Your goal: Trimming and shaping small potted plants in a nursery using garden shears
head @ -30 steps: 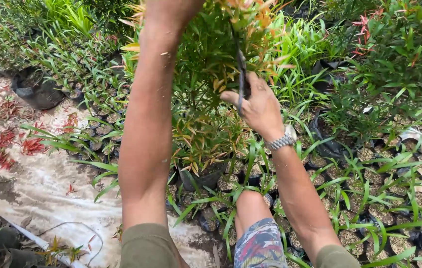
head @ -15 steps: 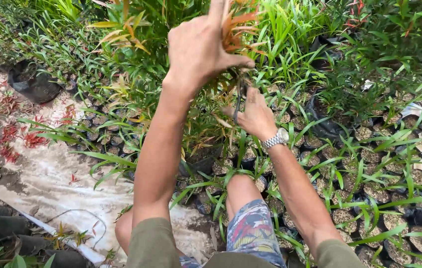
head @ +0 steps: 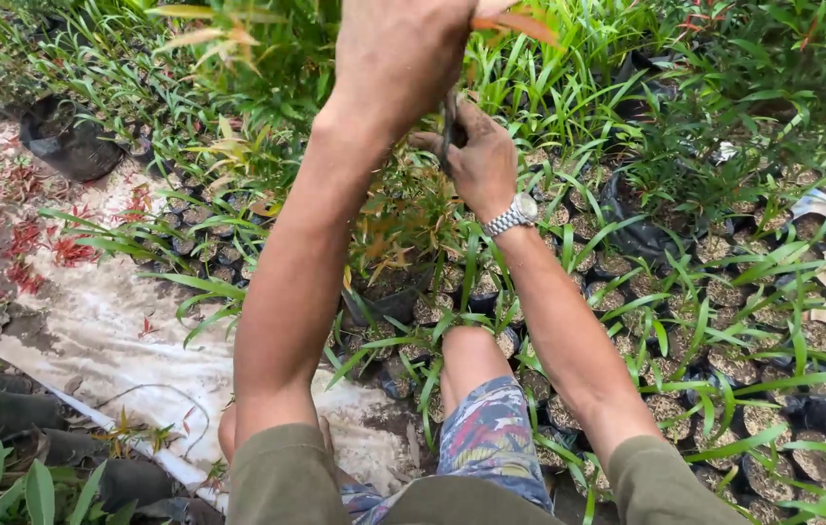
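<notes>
Left hand (head: 398, 63): I see it raised close to the camera, its grip closed on a bunch of orange-green shoots (head: 520, 21) at the top of the shrub; the fingers themselves are mostly hidden behind the back of the hand.
Right hand (head: 479, 160): just under the left one, its grip closed around the dark handles of a pair of shears (head: 449, 126); a metal wristwatch (head: 512, 214) sits on that wrist.
Shears: blades point up into the bunch and vanish behind the left hand, so I cannot tell whether they are parted or closed.
Shrub: it stands in a black grow bag (head: 389, 301) straight ahead of my knee (head: 471, 355), with its crown tight between both hands.
Surroundings: rows of small black seedling bags (head: 724, 331) with grassy leaves to the right, a pale ground sheet (head: 92, 340) strewn with red clippings (head: 44, 248) to the left.
Risk, fingers: the blades work right beside the left hand and out of my view, so I judge a nicked finger possible.
Risk, cut: the bunch is pulled tight, so I think a blind snip could take more stem than meant.
Risk, balance: leaning in over the knee could tip nearby seedling bags.
</notes>
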